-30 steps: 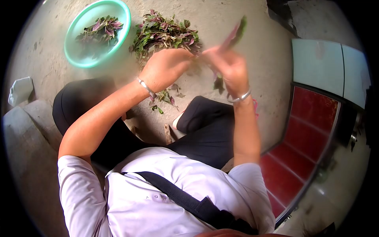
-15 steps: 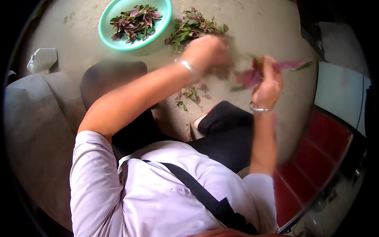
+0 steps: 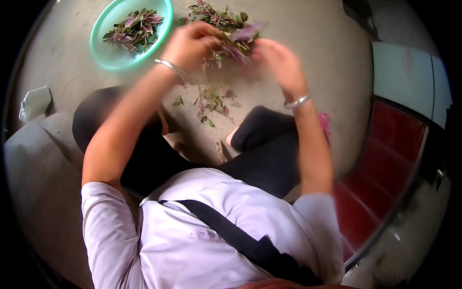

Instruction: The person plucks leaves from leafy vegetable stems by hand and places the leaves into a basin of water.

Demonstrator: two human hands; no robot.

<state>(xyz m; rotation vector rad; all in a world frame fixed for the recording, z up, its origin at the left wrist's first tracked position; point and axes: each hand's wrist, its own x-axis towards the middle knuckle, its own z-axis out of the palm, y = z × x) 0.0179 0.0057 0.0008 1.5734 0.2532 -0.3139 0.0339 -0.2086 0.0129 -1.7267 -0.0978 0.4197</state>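
Seems to pinch a sprig (image 3: 246,32) before the pile (image 3: 219,17) in the curled left hand (image 3: 187,47), with the right hand (image 3: 283,63) half-closed alongside (cannot tell whether gripping), likely for two-handed control, near a basin (image 3: 118,66) presumably set for easy reach.

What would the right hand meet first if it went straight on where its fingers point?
The right hand would probably meet the blurred purple leaf first, though depth is unclear.
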